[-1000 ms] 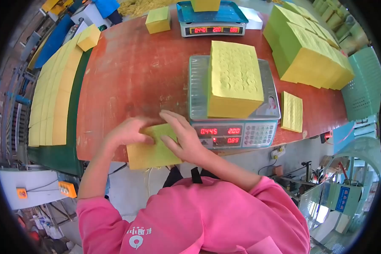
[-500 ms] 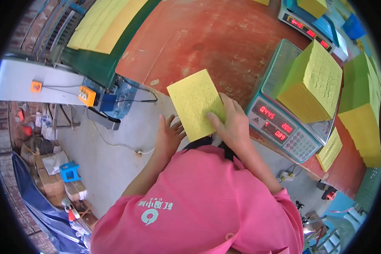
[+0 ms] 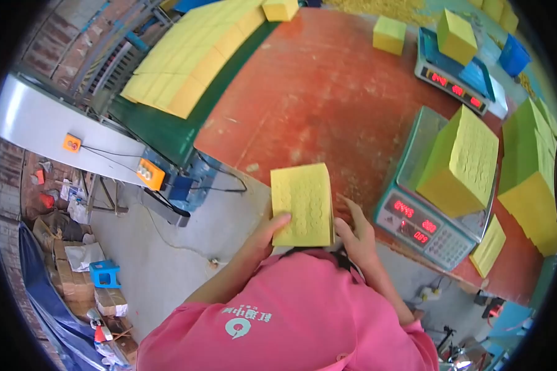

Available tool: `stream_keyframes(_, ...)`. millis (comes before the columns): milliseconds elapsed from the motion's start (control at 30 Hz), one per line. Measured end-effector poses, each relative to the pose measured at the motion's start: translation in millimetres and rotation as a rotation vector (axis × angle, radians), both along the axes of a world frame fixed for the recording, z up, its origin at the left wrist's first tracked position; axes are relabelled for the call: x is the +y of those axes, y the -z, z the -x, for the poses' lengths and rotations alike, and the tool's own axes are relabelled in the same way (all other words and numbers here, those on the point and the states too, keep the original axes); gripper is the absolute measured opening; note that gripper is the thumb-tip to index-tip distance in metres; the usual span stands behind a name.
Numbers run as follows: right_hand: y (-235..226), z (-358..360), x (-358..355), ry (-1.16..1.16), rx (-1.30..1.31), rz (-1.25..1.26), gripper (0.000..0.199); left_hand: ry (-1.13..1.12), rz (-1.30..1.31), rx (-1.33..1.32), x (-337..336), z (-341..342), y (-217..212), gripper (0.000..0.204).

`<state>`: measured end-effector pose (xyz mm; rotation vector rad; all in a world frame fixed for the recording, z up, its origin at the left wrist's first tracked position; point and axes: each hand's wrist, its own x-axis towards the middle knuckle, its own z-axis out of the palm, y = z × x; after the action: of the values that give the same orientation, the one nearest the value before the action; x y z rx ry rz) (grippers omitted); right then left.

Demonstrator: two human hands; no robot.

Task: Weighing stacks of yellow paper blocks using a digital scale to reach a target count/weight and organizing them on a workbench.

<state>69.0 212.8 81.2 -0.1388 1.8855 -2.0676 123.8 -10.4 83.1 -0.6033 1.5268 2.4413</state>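
A stack of yellow paper sheets (image 3: 302, 207), with curved marks pressed into its top, is held in front of my chest. My left hand (image 3: 267, 234) grips its left edge, thumb on top and fingers hidden underneath. Beside the stack's right edge, my right hand (image 3: 358, 235) is open, thumb and fingers spread; whether the thumb touches the paper I cannot tell. To the right, a teal digital scale (image 3: 424, 232) with a lit red display carries a tall block of yellow paper (image 3: 458, 164).
Rows of yellow paper blocks (image 3: 195, 52) lie on a green conveyor belt (image 3: 148, 133) at the far left. A second scale (image 3: 455, 83), a small yellow block (image 3: 389, 35) and taller stacks (image 3: 529, 173) stand on the red table (image 3: 291, 99). A thin yellow pad (image 3: 488, 247) lies near its edge.
The paper stack has passed from my right hand to my left and turned more upright. My right hand has let go and sits beside it. The view has shifted, showing more of the table's far side.
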Motion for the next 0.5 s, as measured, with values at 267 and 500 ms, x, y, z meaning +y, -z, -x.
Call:
stream_keyframes(267, 16, -10, 2, -0.095, 0.07, -0.529, 0.048, -0.015, -0.266, -0.207, -32, -10, 9, 0.053)
stream_keyframes(500, -59, 7, 42, 0.099, -0.14, 0.141, 0.06, 0.293, 0.051, 0.287, 6, 33, -94, 0.048)
